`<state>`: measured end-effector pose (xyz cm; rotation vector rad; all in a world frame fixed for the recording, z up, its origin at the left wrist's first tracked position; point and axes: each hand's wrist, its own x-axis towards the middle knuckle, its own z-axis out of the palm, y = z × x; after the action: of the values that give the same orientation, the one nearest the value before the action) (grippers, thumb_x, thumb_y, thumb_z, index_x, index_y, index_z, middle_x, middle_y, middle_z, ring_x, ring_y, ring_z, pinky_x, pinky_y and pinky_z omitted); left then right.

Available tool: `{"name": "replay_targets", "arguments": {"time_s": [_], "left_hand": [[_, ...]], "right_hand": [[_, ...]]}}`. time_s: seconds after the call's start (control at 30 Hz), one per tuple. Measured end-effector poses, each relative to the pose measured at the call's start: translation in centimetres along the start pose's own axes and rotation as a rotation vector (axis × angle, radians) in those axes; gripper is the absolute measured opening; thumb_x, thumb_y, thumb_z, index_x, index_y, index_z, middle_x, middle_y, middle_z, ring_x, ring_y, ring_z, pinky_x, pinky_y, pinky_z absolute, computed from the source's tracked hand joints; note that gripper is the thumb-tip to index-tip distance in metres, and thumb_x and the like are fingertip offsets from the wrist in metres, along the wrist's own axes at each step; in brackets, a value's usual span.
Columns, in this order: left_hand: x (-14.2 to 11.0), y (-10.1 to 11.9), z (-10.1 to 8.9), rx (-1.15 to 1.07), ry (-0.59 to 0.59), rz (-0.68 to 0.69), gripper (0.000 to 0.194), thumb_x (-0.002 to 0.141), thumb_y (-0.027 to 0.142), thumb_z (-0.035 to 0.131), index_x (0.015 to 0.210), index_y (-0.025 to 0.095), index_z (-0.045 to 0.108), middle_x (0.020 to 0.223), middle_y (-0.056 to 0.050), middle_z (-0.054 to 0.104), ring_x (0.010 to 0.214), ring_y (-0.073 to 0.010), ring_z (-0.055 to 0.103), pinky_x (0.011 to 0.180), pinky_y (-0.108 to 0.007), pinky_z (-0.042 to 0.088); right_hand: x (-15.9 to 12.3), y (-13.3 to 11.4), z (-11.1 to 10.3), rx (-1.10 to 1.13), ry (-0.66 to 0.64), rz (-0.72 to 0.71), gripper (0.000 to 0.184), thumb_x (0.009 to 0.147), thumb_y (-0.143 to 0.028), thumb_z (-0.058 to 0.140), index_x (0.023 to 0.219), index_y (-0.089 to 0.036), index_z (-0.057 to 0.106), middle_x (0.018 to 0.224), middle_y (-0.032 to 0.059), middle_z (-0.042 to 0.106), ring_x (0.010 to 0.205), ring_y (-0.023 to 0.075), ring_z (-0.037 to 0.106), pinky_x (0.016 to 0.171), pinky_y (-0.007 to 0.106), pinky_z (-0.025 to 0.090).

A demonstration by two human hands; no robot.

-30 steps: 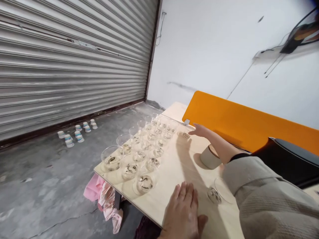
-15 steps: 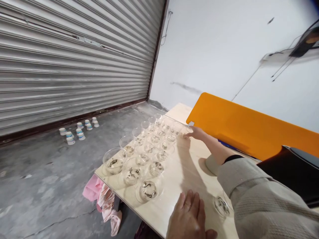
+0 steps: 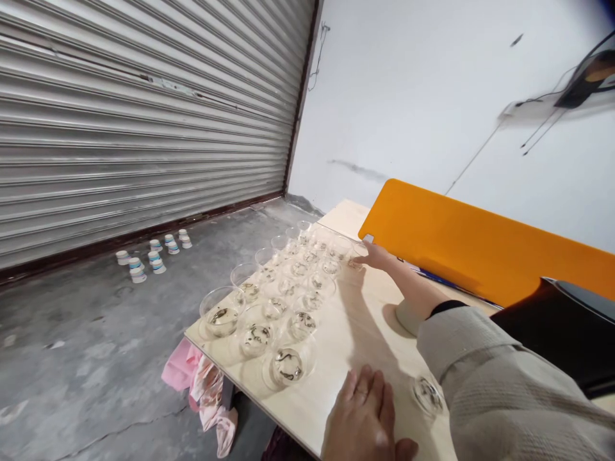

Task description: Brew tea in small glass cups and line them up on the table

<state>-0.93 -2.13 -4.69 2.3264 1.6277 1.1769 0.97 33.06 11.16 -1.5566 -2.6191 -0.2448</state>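
Observation:
My right hand (image 3: pixel 375 255) is stretched to the far side of the wooden table, its fingers around a clear plastic cup (image 3: pixel 357 261) at the end of a row. Palm down on the near part of the table (image 3: pixel 331 358) lies my left hand (image 3: pixel 362 416), fingers extended and holding nothing. Several rows of similar clear cups stand to the left, each with dark strands or bits at the bottom; the nearest cup (image 3: pixel 287 366) holds a dark curled strand. One more cup (image 3: pixel 427 394) stands apart, between my left hand and my right sleeve.
An orange panel (image 3: pixel 471 246) rises along the right side, with a black object (image 3: pixel 542 339) before it. Several white paper cups (image 3: pixel 137 274) are on the concrete floor by the roller shutter (image 3: pixel 144 115). Pink cloth (image 3: pixel 180 365) hangs below the table's left edge.
My right hand has shifted very slightly left with the far cup in its fingers. My left hand stays flat in place.

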Motion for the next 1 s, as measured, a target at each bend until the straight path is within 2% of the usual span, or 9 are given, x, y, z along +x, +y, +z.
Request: {"name": "replay_targets", "arguments": {"time_s": [0.17,0.27,0.37,0.5,0.6,0.67,0.73,0.87,1.0], "left_hand": [[0.1,0.1,-1.7,-0.034,-0.108,-0.043,0.067,0.101,0.054,0.047,0.153,0.01,0.049,0.159,-0.015,0.049,0.15,-0.0351,0.042,0.125,-0.053,0.037],[0.2,0.3,-2.8,-0.054,-0.151,-0.049,0.066,0.102,0.049,0.046,0.155,0.01,0.046,0.162,-0.014,0.044,0.153,-0.0342,0.037,0.127,-0.051,0.033],[0.3,0.6,-3.5,-0.066,-0.182,-0.058,0.068,0.103,0.053,0.043,0.153,0.006,0.048,0.161,-0.017,0.045,0.153,-0.035,0.037,0.128,-0.051,0.03],[0.3,0.8,-3.9,-0.071,-0.192,-0.085,0.07,0.104,0.058,0.04,0.154,0.009,0.048,0.162,-0.015,0.044,0.154,-0.0341,0.035,0.129,-0.051,0.029],[0.1,0.9,-4.0,-0.049,-0.19,-0.081,0.07,0.104,0.06,0.041,0.154,0.012,0.048,0.163,-0.013,0.043,0.155,-0.0321,0.034,0.129,-0.05,0.029],[0.0,0.9,-4.2,-0.041,-0.195,-0.083,0.069,0.104,0.06,0.038,0.154,0.013,0.048,0.163,-0.012,0.042,0.155,-0.0311,0.033,0.129,-0.049,0.029],[0.1,0.9,-4.2,-0.045,-0.204,-0.091,0.069,0.105,0.06,0.036,0.154,0.012,0.049,0.163,-0.012,0.043,0.155,-0.0308,0.033,0.13,-0.049,0.028],[0.1,0.8,-4.1,-0.05,-0.187,-0.09,0.068,0.104,0.06,0.041,0.153,0.013,0.05,0.161,-0.012,0.047,0.154,-0.0309,0.036,0.129,-0.048,0.03],[0.1,0.4,-3.7,-0.08,-0.176,-0.073,0.069,0.103,0.058,0.044,0.154,0.012,0.048,0.161,-0.013,0.047,0.153,-0.033,0.038,0.128,-0.05,0.032]], "right_hand": [[-4.3,-0.2,-4.5,0.05,-0.015,0.006,0.079,0.092,-0.062,0.064,0.156,-0.022,0.044,0.152,0.0168,0.055,0.129,0.0353,0.059,0.107,0.043,0.047],[-10.4,0.2,-8.0,0.069,0.069,0.021,0.075,0.097,-0.063,0.053,0.158,-0.022,0.041,0.156,0.0148,0.051,0.137,0.0369,0.054,0.113,0.045,0.044],[-18.6,1.3,-10.5,0.073,0.209,0.034,0.07,0.099,-0.064,0.046,0.158,-0.027,0.041,0.156,0.0109,0.052,0.14,0.0372,0.051,0.114,0.049,0.044],[-28.6,4.0,-10.1,0.149,0.295,0.157,0.075,0.09,-0.075,0.052,0.153,-0.037,0.046,0.156,0.0062,0.054,0.127,0.0379,0.063,0.102,0.051,0.056],[-31.6,6.4,-8.3,0.301,0.269,0.315,0.078,0.086,-0.079,0.052,0.153,-0.04,0.045,0.154,0.0064,0.056,0.126,0.0375,0.064,0.092,0.051,0.06],[-30.7,7.5,-7.4,0.385,0.254,0.372,0.082,0.086,-0.079,0.052,0.154,-0.034,0.046,0.15,0.0101,0.059,0.126,0.0372,0.064,0.098,0.051,0.058],[-27.6,7.9,-6.8,0.389,0.259,0.342,0.082,0.088,-0.076,0.053,0.154,-0.027,0.047,0.148,0.0131,0.06,0.125,0.0366,0.064,0.105,0.052,0.053],[-18.1,7.0,-5.8,0.248,0.252,0.101,0.062,0.093,-0.058,0.06,0.142,-0.02,0.06,0.153,0.0146,0.055,0.14,0.0352,0.051,0.117,0.05,0.04],[-9.4,4.6,-4.2,0.05,0.076,0.103,0.043,0.093,-0.042,0.067,0.131,-0.022,0.068,0.153,0.0135,0.053,0.138,0.0343,0.05,0.109,0.044,0.046]]}}
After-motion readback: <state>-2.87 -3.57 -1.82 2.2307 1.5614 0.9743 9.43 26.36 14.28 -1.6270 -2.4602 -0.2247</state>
